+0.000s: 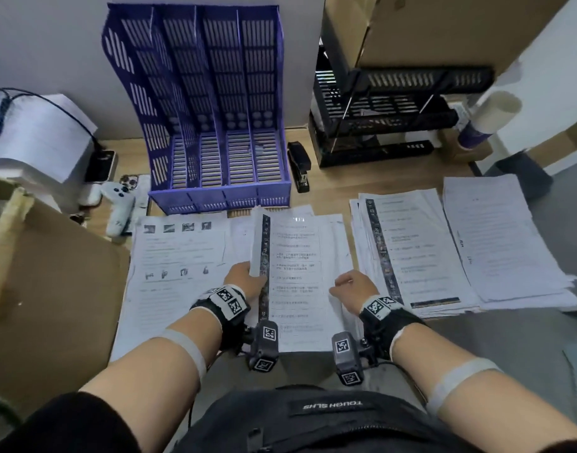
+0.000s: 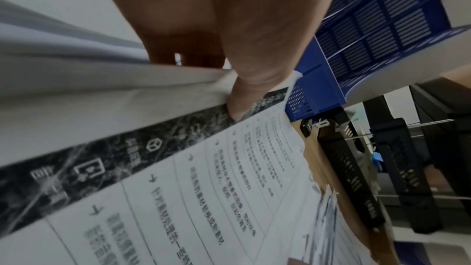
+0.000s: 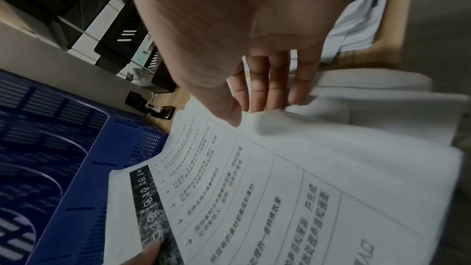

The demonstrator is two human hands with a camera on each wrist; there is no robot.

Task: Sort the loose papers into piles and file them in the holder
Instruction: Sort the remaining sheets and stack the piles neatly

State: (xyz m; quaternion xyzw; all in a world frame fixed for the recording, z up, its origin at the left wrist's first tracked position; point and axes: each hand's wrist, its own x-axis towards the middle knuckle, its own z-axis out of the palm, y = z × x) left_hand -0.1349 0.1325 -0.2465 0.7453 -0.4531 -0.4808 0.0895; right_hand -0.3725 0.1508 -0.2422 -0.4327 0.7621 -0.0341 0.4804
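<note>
Ahead of the left hand's fingers (image 1: 239, 273), the holder (image 1: 221, 200) shows 4 open slots above its low front wall. A stapler (image 1: 299, 166) and black trays (image 1: 378, 125) stand beyond the right hand's fingers (image 3: 260, 84). 2 paper piles (image 1: 411, 256) lie to their right, and a cardboard flap (image 1: 52, 282) lies far left.

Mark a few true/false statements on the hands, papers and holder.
1. The left hand grips the left edge of the printed bundle. True.
2. The stapler lies just right of the blue holder. True.
3. The right hand rests on the stapler. False: it pinches the printed bundle's right edge.
4. The blue holder's slots already hold filed papers. False: all the slots look empty.
</note>
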